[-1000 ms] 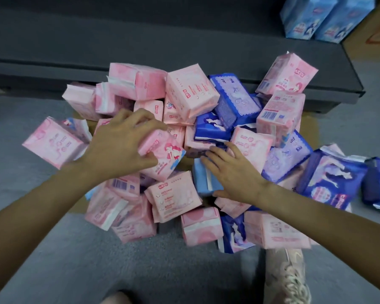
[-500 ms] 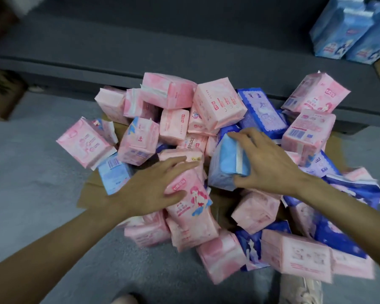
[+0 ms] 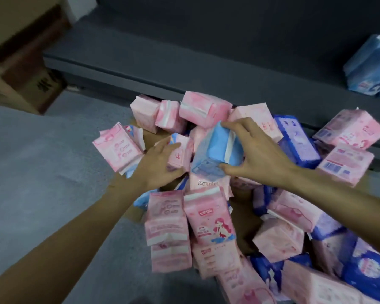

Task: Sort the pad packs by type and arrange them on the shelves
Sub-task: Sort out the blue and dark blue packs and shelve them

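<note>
A heap of pad packs lies on the grey floor in front of a dark low shelf (image 3: 184, 62): many pink packs (image 3: 206, 109), several dark blue packs (image 3: 298, 143) and a few light blue ones. My right hand (image 3: 259, 156) grips a light blue pack (image 3: 215, 154) at the top middle of the heap, fingers over its far end, thumb on its near side. My left hand (image 3: 156, 167) is just left of it, closed around a pink pack with a blue corner (image 3: 181, 153). A pink pack with a mermaid picture (image 3: 211, 222) lies loose below the hands.
Light blue packs (image 3: 371, 69) stand on the shelf at the far right. Brown cardboard boxes (image 3: 20, 73) stand at the left end of the shelf. A flat piece of cardboard (image 3: 241, 202) lies under the heap. Grey floor (image 3: 42, 172) stretches to the left.
My right hand has lifted the light blue pack up and to the left. My left hand has let go of the mermaid pack and moved up onto another pink pack. The view has shifted left.
</note>
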`<action>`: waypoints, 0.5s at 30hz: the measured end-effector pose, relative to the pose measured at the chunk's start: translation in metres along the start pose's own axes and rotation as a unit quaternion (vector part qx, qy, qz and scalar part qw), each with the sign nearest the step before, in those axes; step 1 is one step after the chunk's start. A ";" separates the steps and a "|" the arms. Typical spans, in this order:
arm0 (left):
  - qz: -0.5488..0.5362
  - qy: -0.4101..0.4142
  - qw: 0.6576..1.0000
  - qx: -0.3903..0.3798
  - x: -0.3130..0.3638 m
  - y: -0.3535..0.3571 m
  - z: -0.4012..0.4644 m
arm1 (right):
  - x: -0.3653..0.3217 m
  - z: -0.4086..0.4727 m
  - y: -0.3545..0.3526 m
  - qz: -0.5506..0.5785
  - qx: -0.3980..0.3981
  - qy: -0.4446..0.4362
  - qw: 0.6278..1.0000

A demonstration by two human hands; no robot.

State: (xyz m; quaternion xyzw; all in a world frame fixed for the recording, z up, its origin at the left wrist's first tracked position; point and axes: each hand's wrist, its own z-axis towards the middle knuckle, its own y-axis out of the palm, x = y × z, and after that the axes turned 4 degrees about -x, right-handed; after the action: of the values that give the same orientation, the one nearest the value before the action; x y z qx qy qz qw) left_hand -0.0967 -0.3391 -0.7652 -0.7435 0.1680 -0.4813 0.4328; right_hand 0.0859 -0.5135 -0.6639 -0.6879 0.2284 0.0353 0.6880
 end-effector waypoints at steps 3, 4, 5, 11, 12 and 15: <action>-0.047 0.015 0.999 0.006 -0.003 0.004 -0.019 | -0.004 -0.003 0.004 -0.073 -0.021 -0.030 0.997; -0.086 0.009 0.996 -0.001 -0.011 0.003 -0.026 | -0.006 -0.003 0.005 -0.086 -0.011 -0.045 0.995; -0.110 0.002 0.994 0.002 -0.020 0.002 -0.032 | -0.009 -0.002 0.005 -0.095 0.002 -0.059 0.994; 0.150 0.112 0.980 -0.069 -0.081 0.003 -0.062 | -0.024 0.013 0.022 -0.122 0.003 -0.089 0.989; 0.182 0.126 0.971 -0.092 -0.087 0.003 -0.061 | -0.025 0.015 0.024 -0.119 -0.002 -0.086 0.989; 0.295 0.153 0.931 -0.152 -0.082 -0.004 -0.056 | -0.030 0.020 0.025 -0.100 -0.018 -0.071 0.992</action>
State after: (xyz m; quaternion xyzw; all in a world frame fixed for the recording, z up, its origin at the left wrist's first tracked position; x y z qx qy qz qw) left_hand -0.1850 -0.3092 -0.7995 -0.6349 0.5144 -0.4088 0.4064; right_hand 0.0550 -0.4852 -0.6770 -0.7155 0.1085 0.0193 0.6899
